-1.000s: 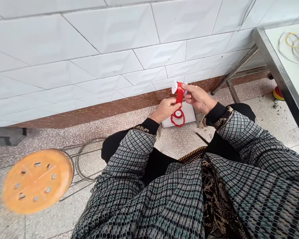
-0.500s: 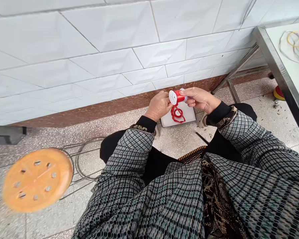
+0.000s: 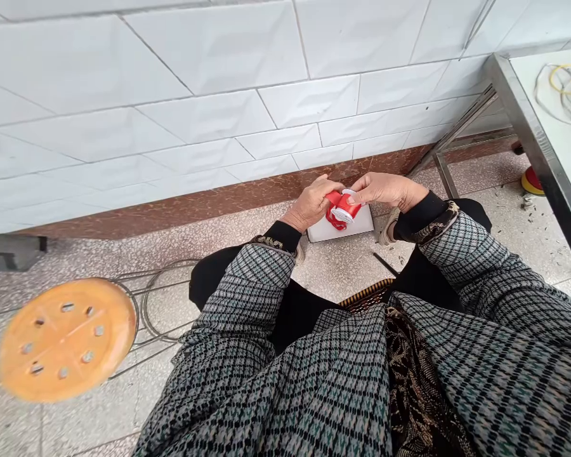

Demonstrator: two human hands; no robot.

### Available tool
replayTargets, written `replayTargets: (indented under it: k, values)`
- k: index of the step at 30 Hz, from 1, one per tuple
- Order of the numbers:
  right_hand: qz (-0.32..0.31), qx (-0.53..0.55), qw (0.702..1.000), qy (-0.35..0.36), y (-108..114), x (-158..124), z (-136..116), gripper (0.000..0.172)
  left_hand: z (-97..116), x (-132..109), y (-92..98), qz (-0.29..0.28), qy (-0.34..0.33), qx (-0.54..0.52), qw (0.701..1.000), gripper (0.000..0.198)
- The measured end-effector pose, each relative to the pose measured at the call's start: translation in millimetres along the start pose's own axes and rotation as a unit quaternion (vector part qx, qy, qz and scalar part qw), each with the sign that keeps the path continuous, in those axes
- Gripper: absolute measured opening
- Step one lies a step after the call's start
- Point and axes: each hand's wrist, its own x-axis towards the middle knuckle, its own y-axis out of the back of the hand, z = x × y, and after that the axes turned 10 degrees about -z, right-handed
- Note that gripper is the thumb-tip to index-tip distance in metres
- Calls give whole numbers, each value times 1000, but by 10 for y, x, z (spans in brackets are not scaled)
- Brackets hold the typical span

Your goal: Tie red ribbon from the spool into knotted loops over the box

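My right hand (image 3: pixel 385 189) grips a white-ended spool of red ribbon (image 3: pixel 346 207), tilted so that one round white end faces down toward me. A short flat stretch of red ribbon (image 3: pixel 332 197) runs from the spool to my left hand (image 3: pixel 313 204), whose fingers are pinched on it. Below both hands a white box (image 3: pixel 323 231) lies on the floor. On its top, mostly hidden behind the spool, is a looped red cord (image 3: pixel 334 222).
An orange round stool (image 3: pixel 69 339) with wire legs stands at the left. At the right is a metal-framed table (image 3: pixel 537 127) with coiled cables (image 3: pixel 566 95). A tiled wall (image 3: pixel 209 120) rises ahead. A dark stick (image 3: pixel 385 263) lies on the floor between my knees.
The spool has turned in my right hand, its white end swinging from facing left to facing down. A stretch of ribbon now shows between the spool and my left hand.
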Motion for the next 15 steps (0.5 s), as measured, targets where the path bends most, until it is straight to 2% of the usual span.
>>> replayTargets:
  k: [4,9,11,15]
  values:
    - [-16,-94,995,-33,26,-76,-85,19,75,-14,80,-44,68,-109,991,6]
    - [-62,-236,962,-119,37,-110,-159,17,149,-25,230,-143,86,-231,959,12]
    - [-68,-253,957,-126,37,-103,-157,16,159,-21,258,-164,83,-231,955,14]
    - [-64,-286,945,-145,10,-76,-148,14,149,-10,292,-168,94,-168,967,27]
